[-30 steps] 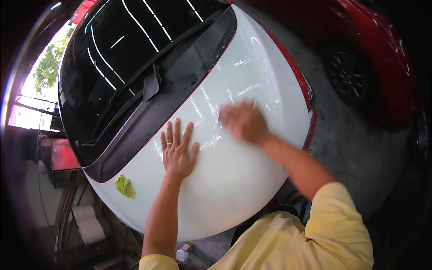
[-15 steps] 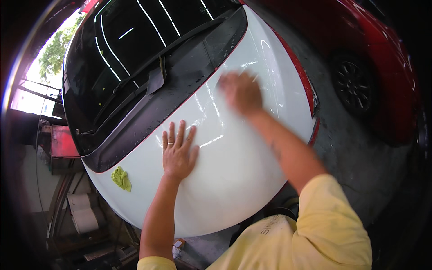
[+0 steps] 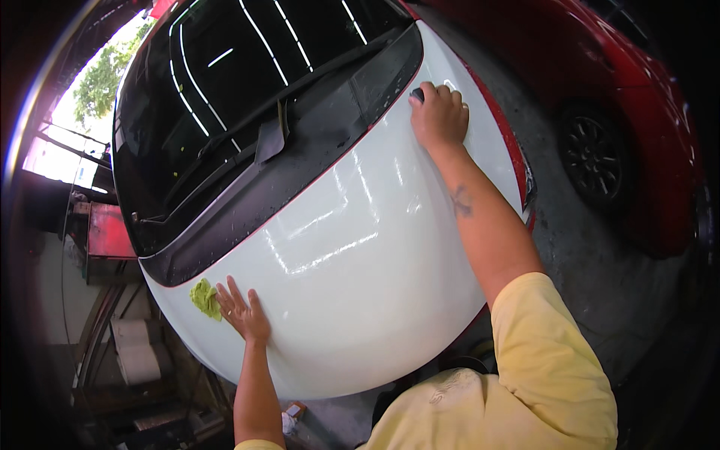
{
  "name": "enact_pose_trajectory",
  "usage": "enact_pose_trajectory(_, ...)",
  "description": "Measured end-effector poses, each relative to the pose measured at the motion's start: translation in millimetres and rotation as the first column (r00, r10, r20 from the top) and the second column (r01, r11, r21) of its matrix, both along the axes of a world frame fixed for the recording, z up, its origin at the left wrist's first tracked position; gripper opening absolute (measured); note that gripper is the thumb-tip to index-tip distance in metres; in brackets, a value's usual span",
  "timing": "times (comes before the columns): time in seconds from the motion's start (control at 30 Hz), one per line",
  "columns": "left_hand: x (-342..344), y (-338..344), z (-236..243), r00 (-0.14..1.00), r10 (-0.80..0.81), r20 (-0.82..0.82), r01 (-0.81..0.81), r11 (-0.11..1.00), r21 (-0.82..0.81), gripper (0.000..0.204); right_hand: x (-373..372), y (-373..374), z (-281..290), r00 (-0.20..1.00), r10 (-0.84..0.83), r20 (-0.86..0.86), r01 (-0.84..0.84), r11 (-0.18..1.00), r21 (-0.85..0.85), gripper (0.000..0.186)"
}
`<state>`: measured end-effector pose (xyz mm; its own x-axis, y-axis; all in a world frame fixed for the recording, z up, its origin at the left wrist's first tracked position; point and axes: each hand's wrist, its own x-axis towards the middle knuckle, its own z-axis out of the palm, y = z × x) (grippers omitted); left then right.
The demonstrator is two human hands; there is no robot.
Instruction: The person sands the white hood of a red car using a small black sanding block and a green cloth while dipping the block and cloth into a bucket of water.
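A white car hood [image 3: 337,315] with glossy light reflections fills the middle of the view. Near its far right part, close to the black strip below the windshield, my right hand [image 3: 441,116] is closed around a small dark pad [image 3: 418,94]. Only one end of the pad shows past my fingers, so its exact kind is unclear. My left hand [image 3: 244,309] has its fingers spread low over the left part of the hood. Its fingertips are right beside a crumpled yellow-green cloth [image 3: 204,300]; whether they touch it I cannot tell.
Beyond the hood are the dark windshield [image 3: 225,75] and a wiper arm with a black flap [image 3: 271,139]. A red car [image 3: 637,97] stands to the right. Left of the hood are a red box [image 3: 111,231] and a white roll-like item [image 3: 136,351].
My right hand has moved farther right and away with the dark pad. My left hand has slid left and nearer to me, from mid-hood to beside the cloth.
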<state>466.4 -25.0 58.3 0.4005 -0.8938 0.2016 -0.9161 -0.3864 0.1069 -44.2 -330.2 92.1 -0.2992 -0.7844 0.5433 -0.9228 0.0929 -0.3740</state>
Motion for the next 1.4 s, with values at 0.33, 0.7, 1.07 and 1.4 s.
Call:
enact_pose_trajectory(0.33,1,9,1,0.999,0.029,0.016,-0.029,0.999,0.029,0.077,0,1,-4,0.984,0.136,0.112,-0.130,0.990,-0.057,0.029)
enact_pose_trajectory(0.7,4,17,3,0.999,-0.023,0.027,0.022,0.999,0.041,0.080,142,130,-56,0.754,0.642,-0.142,-0.657,0.735,-0.164,0.027)
enact_pose_trajectory(1.07,6,18,30,0.959,-0.267,0.092,0.240,0.943,0.231,0.087,264,216,-12,0.660,0.747,-0.079,-0.751,0.659,-0.041,0.031)
enact_pose_trajectory(1.4,62,20,63,0.832,-0.549,0.077,0.515,0.816,0.262,0.090,270,165,-3,0.986,0.143,0.082,-0.138,0.988,-0.064,0.024)
